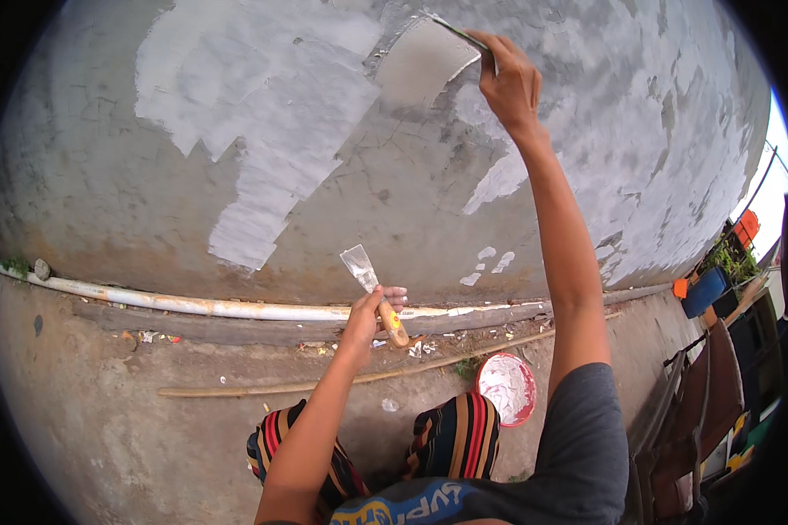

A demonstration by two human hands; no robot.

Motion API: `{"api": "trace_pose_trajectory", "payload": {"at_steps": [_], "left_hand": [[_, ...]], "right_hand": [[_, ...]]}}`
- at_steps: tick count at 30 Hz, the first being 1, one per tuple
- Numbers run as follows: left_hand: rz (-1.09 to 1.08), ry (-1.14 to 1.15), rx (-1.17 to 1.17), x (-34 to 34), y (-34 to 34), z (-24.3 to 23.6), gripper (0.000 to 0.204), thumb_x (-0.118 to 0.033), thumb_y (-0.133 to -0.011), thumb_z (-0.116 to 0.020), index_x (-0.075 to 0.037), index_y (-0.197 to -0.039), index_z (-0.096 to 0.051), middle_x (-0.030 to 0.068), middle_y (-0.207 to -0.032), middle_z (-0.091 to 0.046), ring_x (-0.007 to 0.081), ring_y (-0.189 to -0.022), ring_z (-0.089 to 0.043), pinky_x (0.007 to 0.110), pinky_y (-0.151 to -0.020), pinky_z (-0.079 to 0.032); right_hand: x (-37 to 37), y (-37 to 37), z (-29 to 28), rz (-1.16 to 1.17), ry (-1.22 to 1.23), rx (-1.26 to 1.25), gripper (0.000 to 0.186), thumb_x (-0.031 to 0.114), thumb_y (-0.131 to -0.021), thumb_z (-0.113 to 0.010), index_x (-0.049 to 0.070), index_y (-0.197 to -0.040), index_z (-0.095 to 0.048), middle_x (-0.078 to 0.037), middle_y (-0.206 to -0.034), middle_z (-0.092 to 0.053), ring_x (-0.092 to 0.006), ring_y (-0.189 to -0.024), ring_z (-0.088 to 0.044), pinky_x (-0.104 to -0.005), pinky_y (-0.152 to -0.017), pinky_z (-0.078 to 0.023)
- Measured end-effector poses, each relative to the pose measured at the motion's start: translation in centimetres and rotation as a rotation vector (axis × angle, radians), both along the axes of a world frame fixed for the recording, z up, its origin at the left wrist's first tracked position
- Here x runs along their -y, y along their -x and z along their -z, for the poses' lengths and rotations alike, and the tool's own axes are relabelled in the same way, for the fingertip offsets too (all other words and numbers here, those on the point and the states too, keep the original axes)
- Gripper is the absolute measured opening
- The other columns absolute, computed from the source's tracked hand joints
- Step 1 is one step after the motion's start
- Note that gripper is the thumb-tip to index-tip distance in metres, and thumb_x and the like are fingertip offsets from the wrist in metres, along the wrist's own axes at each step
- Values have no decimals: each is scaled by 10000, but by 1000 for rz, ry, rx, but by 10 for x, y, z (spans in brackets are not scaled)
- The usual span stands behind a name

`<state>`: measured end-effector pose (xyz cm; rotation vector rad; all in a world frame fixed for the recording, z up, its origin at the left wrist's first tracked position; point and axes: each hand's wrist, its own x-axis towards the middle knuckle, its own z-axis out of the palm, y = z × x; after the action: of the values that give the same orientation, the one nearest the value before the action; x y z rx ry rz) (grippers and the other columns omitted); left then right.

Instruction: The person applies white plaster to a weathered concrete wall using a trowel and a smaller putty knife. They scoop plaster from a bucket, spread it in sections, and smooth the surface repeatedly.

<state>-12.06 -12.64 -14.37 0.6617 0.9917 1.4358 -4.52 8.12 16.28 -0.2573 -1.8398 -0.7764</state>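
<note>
Upper centre, our right hand (512, 83) is clamped on the blade (457, 34) at the wall (149, 184); uneven pressure could ridge that putty (425, 63). Mid-frame, our left hand (363, 324) grips the scraper (369, 280); a loosened hold might drop it.

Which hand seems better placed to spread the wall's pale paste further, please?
Probably the right hand: it holds a flat blade at the wall, beside pale paste, while the left hand holds a scraper lower.

Pale lettering (446, 499) on blue (partly cut off) marks the dark grey shirt (584, 451).
</note>
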Motion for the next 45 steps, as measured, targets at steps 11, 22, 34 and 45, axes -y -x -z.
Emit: {"api": "trace_pose_trajectory", "payload": {"at_steps": [11, 22, 34, 45], "left_hand": [[11, 28, 7, -11, -2, 12, 478, -400, -1025, -334, -47, -1165, -624, 78, -1107, -654, 159, -1078, -586, 332, -928, -440], [0, 41, 9, -19, -1, 18, 471, -384, -1031, -329, -38, -1161, -621, 72, -1095, -653, 167, -1046, -589, 343, -911, -452], [-3, 76, 23, -22, -5, 20, 459, -396, -1022, -347, -53, -1150, -624, 78, -1096, -658, 173, -1019, -610, 335, -911, -452], [-4, 68, -28, -25, -4, 23, 460, -376, -1030, -326, -49, -1160, -621, 69, -1075, -662, 166, -1035, -603, 328, -900, -441]], "right_hand": [[-24, 5, 99, 86, -90, 150, 554, -84, -677, -626, 199, -1151, -679, 46, -962, -664, -155, -759, -602, -270, -610, -526], [-12, -34, 34, -13, 17, -180, 526, -124, -735, -605, 185, -1154, -681, -52, -1039, -682, -253, -904, -644, -346, -749, -522], [-58, -40, 164, 250, -29, 123, 614, -92, -676, -603, 153, -1239, -620, -42, -1215, -602, -210, -1007, -620, -305, -700, -576], [-17, -60, 7, 19, -132, -232, 478, -84, -810, -570, 114, -1245, -592, -120, -1065, -600, -314, -915, -589, -381, -794, -489]]}}
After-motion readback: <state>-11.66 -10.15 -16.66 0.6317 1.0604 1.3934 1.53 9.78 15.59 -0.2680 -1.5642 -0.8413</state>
